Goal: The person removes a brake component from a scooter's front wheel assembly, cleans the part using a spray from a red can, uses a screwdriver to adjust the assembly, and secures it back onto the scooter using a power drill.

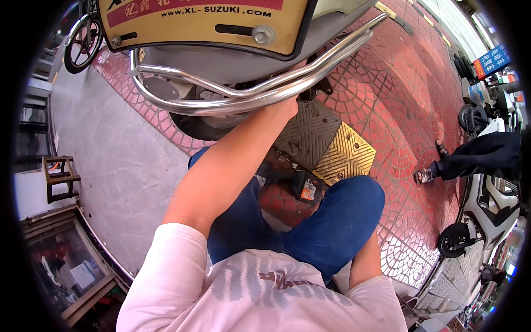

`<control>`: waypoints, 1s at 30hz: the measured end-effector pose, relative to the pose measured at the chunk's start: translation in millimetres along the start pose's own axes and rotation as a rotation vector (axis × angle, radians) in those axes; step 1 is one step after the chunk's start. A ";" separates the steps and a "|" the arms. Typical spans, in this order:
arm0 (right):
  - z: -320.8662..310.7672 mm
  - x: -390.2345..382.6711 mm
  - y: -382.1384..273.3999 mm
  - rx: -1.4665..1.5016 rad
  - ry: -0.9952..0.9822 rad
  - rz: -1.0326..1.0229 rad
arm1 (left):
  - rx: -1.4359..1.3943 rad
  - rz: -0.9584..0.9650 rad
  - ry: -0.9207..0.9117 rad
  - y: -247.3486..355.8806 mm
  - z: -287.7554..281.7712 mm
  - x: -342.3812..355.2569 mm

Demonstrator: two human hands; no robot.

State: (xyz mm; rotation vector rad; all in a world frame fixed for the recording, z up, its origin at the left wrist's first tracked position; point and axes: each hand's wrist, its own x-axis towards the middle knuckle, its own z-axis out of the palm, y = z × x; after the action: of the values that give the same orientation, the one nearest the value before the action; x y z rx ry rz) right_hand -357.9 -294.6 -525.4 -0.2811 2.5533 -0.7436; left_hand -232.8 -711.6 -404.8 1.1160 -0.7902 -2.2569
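A scooter's rear end fills the top of the head view, with a yellow plate (204,25) bolted on and a curved chrome rail (210,106) below it. My left arm reaches up across my lap. Its hand (290,108) goes in under the rail, beside the scooter's underside, and the rail and body hide the fingers. Whether it grips anything cannot be seen. Of my right arm (367,259) only a forearm shows, passing down beside my bent right knee; the leg hides that hand. A black-and-yellow rubber ramp (345,154) lies on the ground just beyond my knees.
A dark box with an orange label (307,187) sits between my knees and the ramp. At right, a person's sandalled foot (423,176) stands on red paving, near a parked white scooter (489,213). A small wooden stool (60,178) and a glass-topped case (72,265) are at left.
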 end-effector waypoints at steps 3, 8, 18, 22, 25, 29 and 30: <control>34.7 34.6 30.6 0.128 -0.148 0.083 | -0.010 -0.019 -0.018 3.2 -0.7 2.2; -3.7 75.5 -141.2 0.363 -0.433 -0.068 | -0.045 -0.046 -0.007 6.4 -11.3 8.9; 5.9 86.2 -354.8 0.394 -0.931 -0.337 | -0.138 -0.199 -0.058 -11.7 -1.4 28.6; 4.6 96.8 -350.1 0.400 -0.933 -0.345 | -0.143 -0.242 -0.067 -18.0 1.9 37.9; 8.8 92.8 -351.9 0.355 -0.905 -0.359 | -0.124 -0.262 -0.074 -19.5 -1.2 43.6; 25.0 107.1 -344.0 0.437 -0.838 -0.387 | -0.070 -0.290 -0.117 -16.9 -3.8 50.6; 28.4 108.2 -343.3 0.431 -0.837 -0.452 | -0.044 -0.292 -0.121 -15.1 -8.3 50.9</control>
State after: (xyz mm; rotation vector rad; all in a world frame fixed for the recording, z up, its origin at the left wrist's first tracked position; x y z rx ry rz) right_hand -416.2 -627.5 -398.4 -0.8326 1.5121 -1.0355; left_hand -256.1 -736.3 -446.5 1.1458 -0.6545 -2.5915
